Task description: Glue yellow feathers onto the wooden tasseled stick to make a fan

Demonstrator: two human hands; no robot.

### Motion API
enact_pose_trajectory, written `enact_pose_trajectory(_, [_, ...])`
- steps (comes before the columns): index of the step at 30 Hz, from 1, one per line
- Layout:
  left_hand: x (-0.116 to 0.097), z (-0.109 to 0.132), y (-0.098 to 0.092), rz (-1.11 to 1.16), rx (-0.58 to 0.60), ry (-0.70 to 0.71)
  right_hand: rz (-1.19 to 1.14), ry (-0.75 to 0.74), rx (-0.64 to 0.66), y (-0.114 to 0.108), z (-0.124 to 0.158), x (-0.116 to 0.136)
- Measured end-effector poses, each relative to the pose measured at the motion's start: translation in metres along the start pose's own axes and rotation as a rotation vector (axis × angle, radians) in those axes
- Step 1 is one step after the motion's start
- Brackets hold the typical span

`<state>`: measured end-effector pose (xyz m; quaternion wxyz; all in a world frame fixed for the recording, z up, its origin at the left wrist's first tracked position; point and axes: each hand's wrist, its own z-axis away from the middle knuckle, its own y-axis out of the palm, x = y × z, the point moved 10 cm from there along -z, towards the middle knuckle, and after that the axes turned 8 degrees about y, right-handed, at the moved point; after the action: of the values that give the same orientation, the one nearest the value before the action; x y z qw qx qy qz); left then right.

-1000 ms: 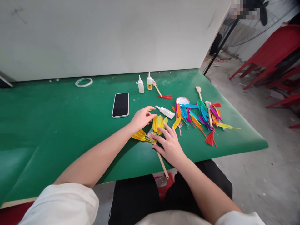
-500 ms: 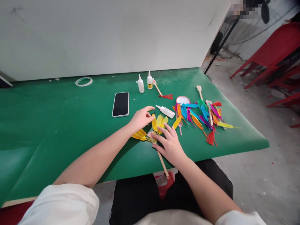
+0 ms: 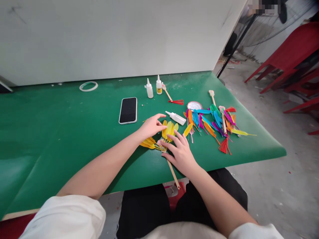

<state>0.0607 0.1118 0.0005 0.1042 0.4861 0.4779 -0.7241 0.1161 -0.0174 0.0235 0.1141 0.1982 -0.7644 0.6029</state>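
Observation:
A small feather fan with a wooden handle [image 3: 173,174] lies on the green table in front of me. Yellow feathers [image 3: 169,128] spread from its pale pink head [image 3: 160,143], with more yellow feathers [image 3: 149,143] pointing left. My left hand [image 3: 152,126] is over the upper left feathers, index finger stretched out and thumb at a feather's edge; any contact is hard to make out. Spread fingers of my right hand [image 3: 181,152] rest over the right-hand feathers and beside the head, hiding part of them. A white squeeze bottle [image 3: 176,118] lies just beyond.
To the right lie colourful loose feathers [image 3: 216,120], a red tassel [image 3: 223,146] and a round white lid-like disc [image 3: 194,105]. Behind are two upright bottles [image 3: 149,90], a tasselled stick [image 3: 167,93], a phone [image 3: 128,111] and a tape roll [image 3: 88,86]. A white panel [image 3: 112,39] borders the table.
My left hand has shifted very slightly to the right, its thumb closer over the yellow feathers. My right hand and the fan stay in place.

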Motion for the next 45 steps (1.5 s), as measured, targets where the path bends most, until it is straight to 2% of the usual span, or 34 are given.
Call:
enact_pose_trajectory(12, [-0.004, -0.004, 0.002, 0.005, 0.005, 0.020, -0.002, 0.006, 0.021, 0.002, -0.002, 0.000])
enact_pose_trajectory(24, [-0.007, -0.006, 0.003, -0.118, 0.010, 0.067, -0.011, 0.009, 0.029, 0.000, -0.003, 0.001])
enact_pose_trajectory(27, [-0.005, -0.008, 0.004, -0.032, -0.004, 0.051, -0.012, 0.007, 0.028, 0.001, -0.002, 0.002])
enact_pose_trajectory(34, [0.001, -0.012, 0.011, 0.316, 0.010, -0.095, -0.010, -0.004, 0.003, -0.001, -0.002, 0.001])
enact_pose_trajectory(45, [-0.002, -0.022, 0.010, 0.209, -0.025, -0.048, -0.011, 0.005, 0.024, 0.002, -0.002, 0.001])
